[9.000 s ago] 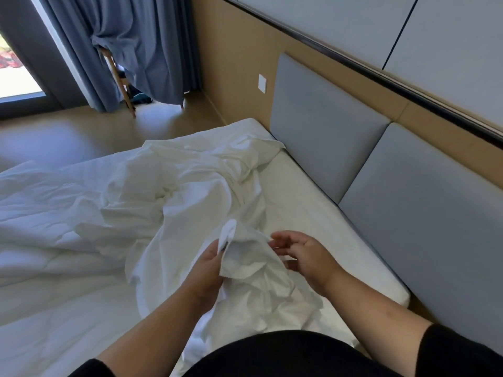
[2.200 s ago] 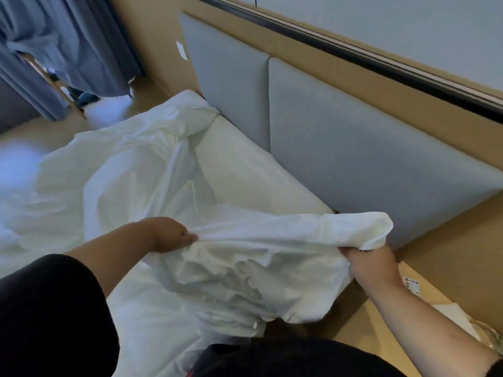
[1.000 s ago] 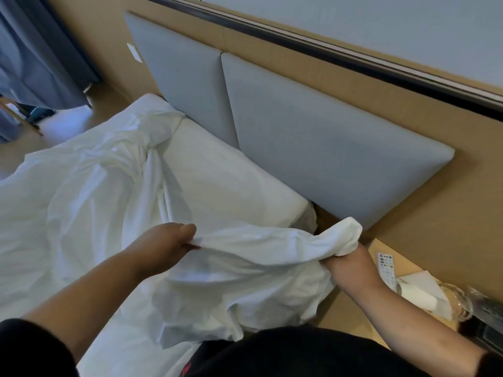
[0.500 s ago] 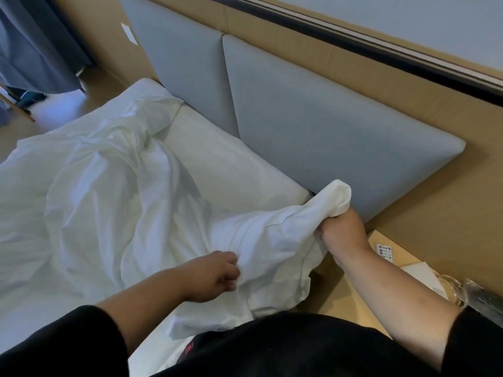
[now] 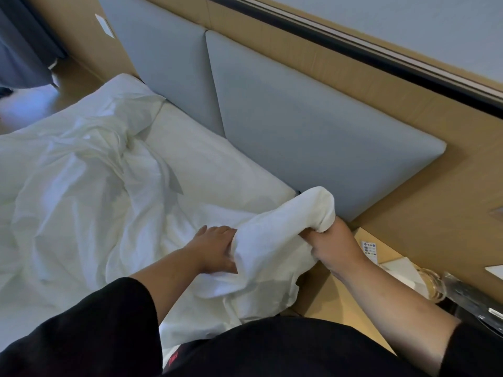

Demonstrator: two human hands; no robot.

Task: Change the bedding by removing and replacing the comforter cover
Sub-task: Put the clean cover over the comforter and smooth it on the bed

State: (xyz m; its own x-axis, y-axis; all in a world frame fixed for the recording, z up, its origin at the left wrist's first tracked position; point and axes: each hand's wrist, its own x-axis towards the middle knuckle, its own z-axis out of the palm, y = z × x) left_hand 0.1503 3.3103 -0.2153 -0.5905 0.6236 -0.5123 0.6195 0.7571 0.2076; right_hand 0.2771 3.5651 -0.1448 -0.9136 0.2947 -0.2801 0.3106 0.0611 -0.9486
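A white comforter cover [image 5: 89,191] lies crumpled across the bed, with one corner [image 5: 313,208] pulled up at the bed's near head corner. My right hand [image 5: 330,244] is shut on that corner from below, beside the grey headboard. My left hand [image 5: 215,250] rests against the bunched fabric just left of it, fingers partly tucked into the folds. The bare mattress [image 5: 217,170] shows along the headboard.
Two grey padded headboard panels [image 5: 313,126] back the bed on a wooden wall. A wooden bedside table [image 5: 351,297] at the right holds a remote control [image 5: 370,248], white paper and a glass [image 5: 432,284]. Blue curtains [image 5: 19,50] hang far left.
My right hand has carried the cover's corner toward the mattress corner by the headboard. My left hand has moved right along the fabric, up against the bunched part.
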